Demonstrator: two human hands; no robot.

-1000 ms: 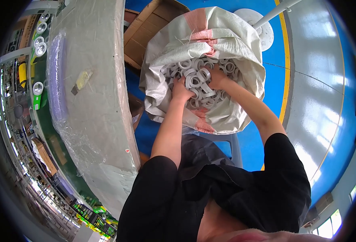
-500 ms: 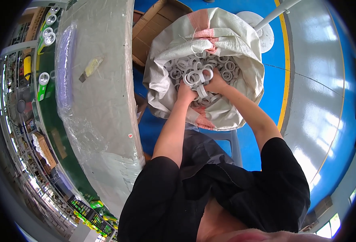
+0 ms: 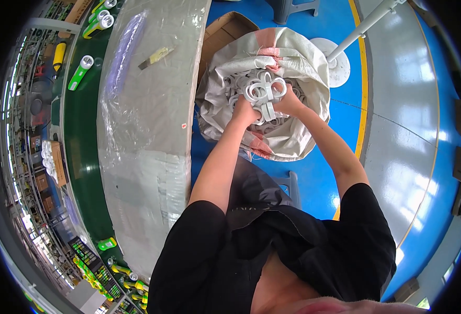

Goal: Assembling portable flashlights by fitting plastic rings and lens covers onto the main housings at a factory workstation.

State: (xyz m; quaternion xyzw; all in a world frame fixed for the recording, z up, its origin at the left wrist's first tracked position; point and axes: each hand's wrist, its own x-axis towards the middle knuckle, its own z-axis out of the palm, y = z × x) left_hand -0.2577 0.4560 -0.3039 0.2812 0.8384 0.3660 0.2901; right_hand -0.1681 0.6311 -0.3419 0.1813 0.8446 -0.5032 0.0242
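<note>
A white woven sack [image 3: 303,60] with pink stripes stands with its mouth rolled down, full of white plastic rings [image 3: 234,83]. Over its opening, both hands hold a cluster of these rings [image 3: 264,90] between them. My left hand [image 3: 246,111] grips the cluster from the left, its fingers partly hidden under the rings. From the right, my right hand [image 3: 289,100] is closed around the other side, its fingertips also mostly covered. Several rings stick up and overlap above the hands.
On my left runs a plastic-covered table [image 3: 152,120] with a yellow-handled cutter [image 3: 157,57] on it. Beyond lies a green conveyor belt [image 3: 84,136] carrying green-and-white flashlights [image 3: 81,73]. A cardboard box [image 3: 225,31], a white pole stand [image 3: 340,68] and a grey stool [image 3: 291,186] surround the sack.
Both hands have risen slightly with the cluster of rings, lifting it higher above the sack's contents. The whole view has shifted, with the table now farther right in it.
</note>
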